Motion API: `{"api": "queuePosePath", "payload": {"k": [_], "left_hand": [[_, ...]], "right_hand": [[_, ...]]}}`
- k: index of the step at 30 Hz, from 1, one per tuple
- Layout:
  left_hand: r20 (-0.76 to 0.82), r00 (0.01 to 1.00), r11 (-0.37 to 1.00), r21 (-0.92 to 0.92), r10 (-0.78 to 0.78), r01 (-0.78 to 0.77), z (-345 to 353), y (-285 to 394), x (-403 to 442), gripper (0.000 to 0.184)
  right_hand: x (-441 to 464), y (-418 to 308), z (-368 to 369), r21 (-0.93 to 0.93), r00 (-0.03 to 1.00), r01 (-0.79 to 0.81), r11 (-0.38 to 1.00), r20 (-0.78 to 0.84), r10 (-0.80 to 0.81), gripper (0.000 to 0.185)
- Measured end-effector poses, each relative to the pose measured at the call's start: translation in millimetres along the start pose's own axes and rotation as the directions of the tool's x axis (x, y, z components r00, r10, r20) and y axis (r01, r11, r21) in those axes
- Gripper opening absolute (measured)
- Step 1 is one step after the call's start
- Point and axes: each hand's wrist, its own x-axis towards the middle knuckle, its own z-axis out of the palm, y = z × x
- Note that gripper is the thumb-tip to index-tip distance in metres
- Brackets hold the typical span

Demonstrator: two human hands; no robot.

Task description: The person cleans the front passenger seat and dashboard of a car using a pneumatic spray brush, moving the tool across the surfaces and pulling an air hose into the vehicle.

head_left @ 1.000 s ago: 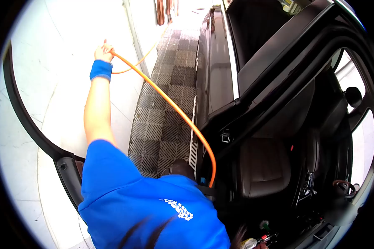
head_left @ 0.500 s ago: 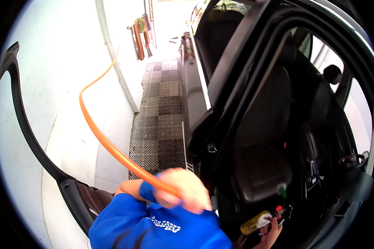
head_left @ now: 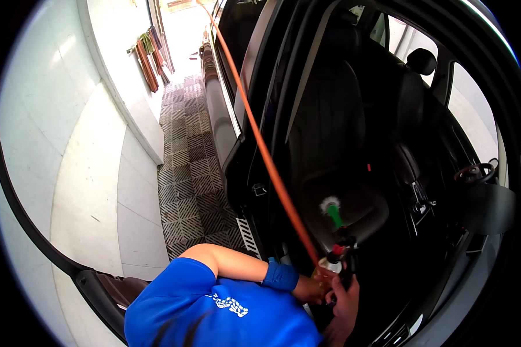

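Note:
My right hand (head_left: 345, 303) is closed round the handle of a spray tool (head_left: 337, 260) with a black and red body and a pale bottle. A green brush with white bristles (head_left: 332, 211) points up from the tool's front, over the dark seat. My left hand (head_left: 310, 289), below a blue wristband (head_left: 281, 274), is curled beside the tool's bottle in shadow; what its fingers grip is not clear. The orange hose (head_left: 264, 151) runs from the far top, past the door pillar, down to the tool and my hands.
A dark car seat (head_left: 327, 127) and a steering wheel (head_left: 475, 173) are inside the car. The open door's frame (head_left: 29, 231) curves along the left. Cloths (head_left: 146, 61) hang on the pale wall beyond the patterned floor mat (head_left: 182, 173).
My left hand has come down from far out on the left to beside the tool. The hose has swung right, across the car's side. The tool and brush have risen further into view over the seat.

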Motion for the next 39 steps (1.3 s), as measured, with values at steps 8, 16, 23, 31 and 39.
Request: {"api": "queuePosePath", "payload": {"k": [8, 16, 23, 31, 39], "left_hand": [[0.094, 0.988, 0.991, 0.054, -0.126, 0.121, -73, 28, -104, 0.038], [-0.962, 0.266, 0.102, -0.271, -0.059, -0.957, -298, 118, -396, 0.061], [-0.850, -0.469, 0.636, 0.228, -0.239, -0.737, -425, 218, -581, 0.073], [-0.544, -0.839, 1.000, 0.013, -0.007, -0.017, -416, 204, -564, 0.043], [-0.590, -0.794, 0.679, -0.524, 0.146, 0.514, -165, -10, -453, 0.044]], "right_hand": [[1, 8, -17, -0.518, 0.838, -0.380, 0.766, 0.158, 0.523, 0.038], [35, 14, -36, -0.428, 0.807, -0.369, 0.825, 0.293, 0.513, 0.033], [55, 17, -36, -0.423, 0.802, -0.348, 0.837, 0.328, 0.500, 0.028], [65, 10, -42, -0.419, 0.784, -0.352, 0.837, 0.356, 0.508, 0.024], [82, 2, -56, -0.427, 0.766, -0.379, 0.821, 0.352, 0.537, 0.021]]}}
